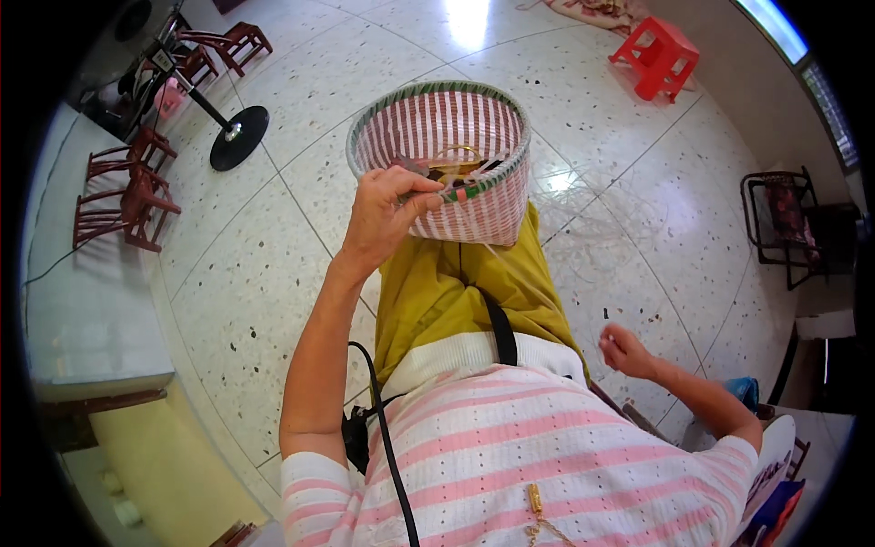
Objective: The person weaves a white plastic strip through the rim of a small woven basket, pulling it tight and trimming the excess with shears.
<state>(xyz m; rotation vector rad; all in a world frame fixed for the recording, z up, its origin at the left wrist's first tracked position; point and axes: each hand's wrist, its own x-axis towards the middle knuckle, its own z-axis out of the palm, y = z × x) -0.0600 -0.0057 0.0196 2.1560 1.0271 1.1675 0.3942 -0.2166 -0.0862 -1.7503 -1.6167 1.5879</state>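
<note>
A red-and-white striped woven basket (437, 123) rests on my knees, its rim edged in green. My left hand (383, 211) pinches the near rim, thumb and fingers closed on it. Inside the basket lie a yellow ring-like thing (467, 164) and some dark pieces, partly hidden by the rim. A thin, pale translucent strand (512, 264) runs from the near side of the basket across my right thigh. Out to the right of my lap, my right hand (625, 351) is closed, apart from the basket. What its fingers hold, if anything, is too small to make out.
Loose clear strands (602, 228) lie tangled on the speckled tile floor right of the basket. A red plastic stool (658, 56) stands far right, and a dark folding chair (782, 219) at the right wall. Left are a round black stand base (239, 137) and small wooden chairs (141, 205).
</note>
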